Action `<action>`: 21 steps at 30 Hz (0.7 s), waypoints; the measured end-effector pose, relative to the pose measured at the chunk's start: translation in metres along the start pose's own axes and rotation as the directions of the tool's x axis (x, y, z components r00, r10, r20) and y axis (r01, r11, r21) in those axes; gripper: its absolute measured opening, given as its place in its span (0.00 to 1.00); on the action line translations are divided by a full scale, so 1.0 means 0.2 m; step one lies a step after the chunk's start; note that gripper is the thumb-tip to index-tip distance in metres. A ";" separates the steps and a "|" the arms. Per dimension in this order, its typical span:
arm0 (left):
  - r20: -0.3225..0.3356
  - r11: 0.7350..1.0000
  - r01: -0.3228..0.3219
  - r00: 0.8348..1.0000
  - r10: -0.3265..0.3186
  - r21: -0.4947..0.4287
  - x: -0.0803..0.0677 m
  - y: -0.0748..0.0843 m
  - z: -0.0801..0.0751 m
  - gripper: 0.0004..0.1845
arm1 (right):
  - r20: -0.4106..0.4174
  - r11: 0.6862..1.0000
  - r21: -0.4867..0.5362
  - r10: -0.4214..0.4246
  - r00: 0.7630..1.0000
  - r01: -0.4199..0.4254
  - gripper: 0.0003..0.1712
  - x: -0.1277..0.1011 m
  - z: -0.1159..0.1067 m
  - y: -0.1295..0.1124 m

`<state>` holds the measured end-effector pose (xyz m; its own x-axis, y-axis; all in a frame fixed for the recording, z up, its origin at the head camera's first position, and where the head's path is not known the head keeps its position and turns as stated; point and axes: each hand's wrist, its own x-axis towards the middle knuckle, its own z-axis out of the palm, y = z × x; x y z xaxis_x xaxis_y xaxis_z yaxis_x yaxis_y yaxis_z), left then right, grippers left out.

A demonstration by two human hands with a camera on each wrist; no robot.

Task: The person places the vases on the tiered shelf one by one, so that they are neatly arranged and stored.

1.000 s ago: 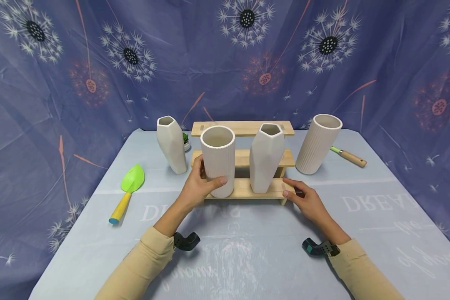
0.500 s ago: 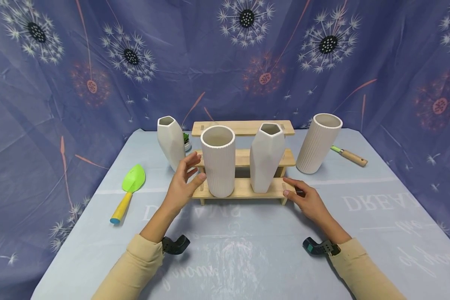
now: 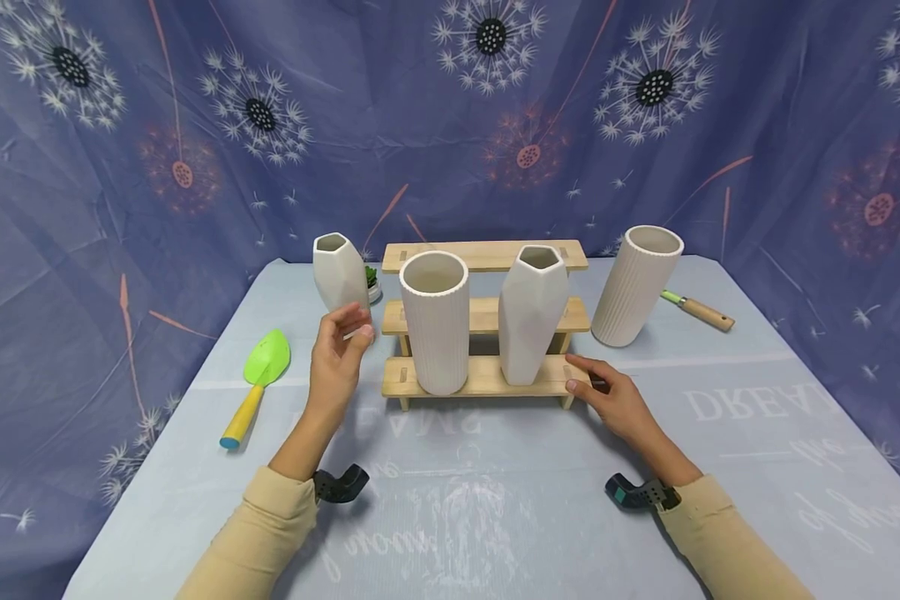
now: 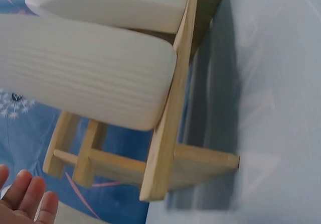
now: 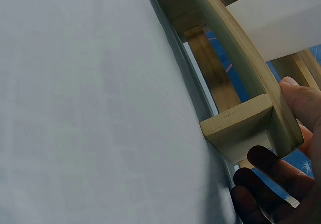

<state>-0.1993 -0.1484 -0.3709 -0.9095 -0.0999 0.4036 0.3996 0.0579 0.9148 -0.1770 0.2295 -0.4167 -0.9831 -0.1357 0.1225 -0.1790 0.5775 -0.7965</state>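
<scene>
A three-tier wooden stand (image 3: 487, 377) carries a white ribbed cylindrical vase (image 3: 437, 333) and a white faceted vase (image 3: 532, 321) upright on its lowest board. My right hand (image 3: 607, 400) holds the right end of that board; in the right wrist view the thumb (image 5: 296, 96) lies on top and fingers are below. My left hand (image 3: 335, 358) is held up left of the stand with nothing in it. Behind its fingertips stands another white faceted vase (image 3: 341, 275), its lower part partly hidden; whether they touch I cannot tell.
Right of the stand is a second ribbed vase (image 3: 637, 287), with a wooden-handled tool (image 3: 703, 315) behind it. A green and yellow toy-like trowel (image 3: 258, 379) lies at left. A small potted plant (image 3: 372, 283) shows behind the left faceted vase.
My left hand has let go of the ribbed vase and moved left to in front of the left faceted vase. The ribbed vase stays on the lowest board. My right hand has not moved.
</scene>
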 end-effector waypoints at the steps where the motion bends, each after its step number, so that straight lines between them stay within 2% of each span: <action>1: -0.025 1.000 -0.003 1.000 0.003 0.005 0.01 -0.01 0.00 0.23 | 0.000 1.000 0.002 0.000 1.000 0.000 0.28 0.00 0.00 0.00; 5: -0.126 1.000 -0.006 0.992 0.007 0.009 0.03 -0.04 -0.03 0.22 | 0.001 1.000 0.013 -0.004 1.000 0.004 0.28 0.00 0.00 0.00; 9: -0.196 0.999 -0.015 0.980 0.023 0.042 0.06 -0.08 -0.06 0.24 | 0.003 1.000 0.013 -0.001 1.000 0.001 0.28 0.00 0.00 0.00; 16: -0.267 0.995 0.005 0.963 0.022 0.098 0.11 -0.13 -0.12 0.30 | -0.001 1.000 0.004 -0.002 1.000 0.002 0.28 0.00 0.00 0.01; 21: -0.275 0.989 0.048 0.961 -0.009 0.137 0.15 -0.17 -0.16 0.35 | -0.002 1.000 0.009 -0.002 1.000 0.002 0.28 0.00 0.00 0.01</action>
<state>-0.2369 -0.1853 -0.3888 -0.8463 -0.3698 0.3834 0.3355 0.1890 0.9229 -0.1777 0.2307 -0.4188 -0.9828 -0.1355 0.1251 -0.1806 0.5702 -0.8014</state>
